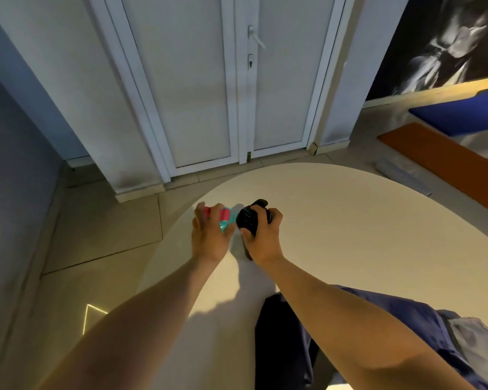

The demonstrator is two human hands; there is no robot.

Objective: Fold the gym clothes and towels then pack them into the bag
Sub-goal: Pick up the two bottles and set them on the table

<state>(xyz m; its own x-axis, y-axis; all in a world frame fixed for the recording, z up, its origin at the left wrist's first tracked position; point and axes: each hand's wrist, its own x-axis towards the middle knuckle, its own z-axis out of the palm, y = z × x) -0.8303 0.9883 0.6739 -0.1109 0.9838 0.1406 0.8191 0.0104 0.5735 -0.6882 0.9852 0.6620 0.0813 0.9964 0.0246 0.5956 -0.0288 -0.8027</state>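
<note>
Two hands are working over the round table (350,220). The left hand (209,237) is curling its fingers round a red-and-teal item (223,218). The right hand (262,237) is gripping a black item (247,220) just beside it. A dark blue garment (406,313) is lying on the table's near side, beneath the right forearm.

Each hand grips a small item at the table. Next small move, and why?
Probably put both down on the table: the left hand grips a red-and-teal item, the right hand a black item, while dark blue clothing nearer the person looks unfolded. No bag shows.
</note>
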